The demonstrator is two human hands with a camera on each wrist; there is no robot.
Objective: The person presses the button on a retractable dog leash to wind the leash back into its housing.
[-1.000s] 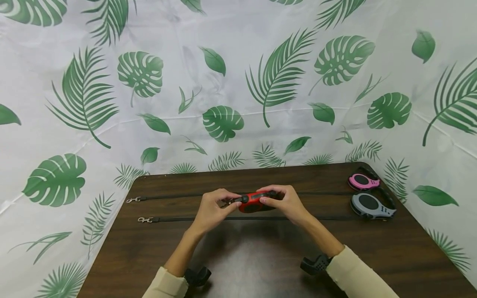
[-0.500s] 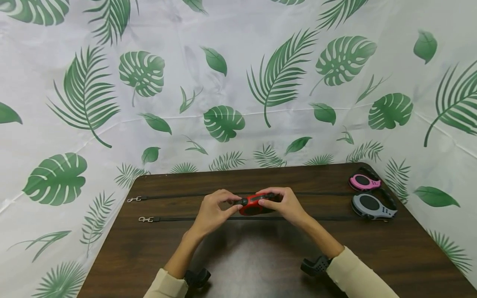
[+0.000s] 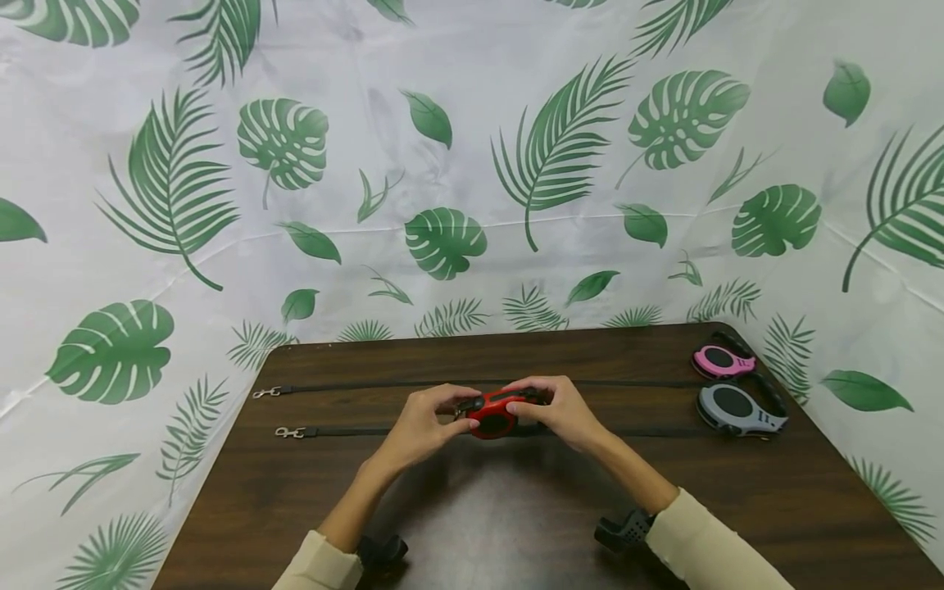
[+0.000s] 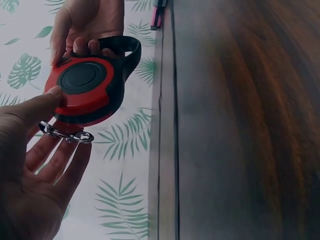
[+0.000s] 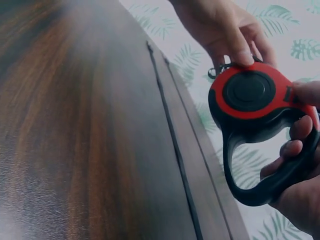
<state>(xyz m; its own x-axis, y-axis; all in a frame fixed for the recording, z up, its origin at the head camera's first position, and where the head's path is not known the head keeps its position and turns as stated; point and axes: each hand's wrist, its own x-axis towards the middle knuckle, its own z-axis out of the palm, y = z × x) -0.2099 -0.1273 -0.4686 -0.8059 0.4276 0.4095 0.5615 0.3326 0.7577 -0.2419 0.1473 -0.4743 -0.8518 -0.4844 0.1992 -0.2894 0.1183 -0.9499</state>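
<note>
A red and black retractable dog leash is held above the middle of the table between both hands. My right hand grips it at the handle side; in the right wrist view the fingers curl round the black handle, with the thumb on the red casing. My left hand pinches the opposite end, its thumb pressed on the casing in the left wrist view and the other fingers behind. A metal snap clip hangs out of the casing beside those left fingers.
A pink retractable leash and a grey one lie at the table's right side. Their black straps run left across the brown table, ending in metal clips. A leaf-print cloth hangs behind.
Both hands have lowered the red leash slightly and tilted it, so its round black front disc now shows more. My left thumb has shifted down along the casing. The other leashes stay put.
</note>
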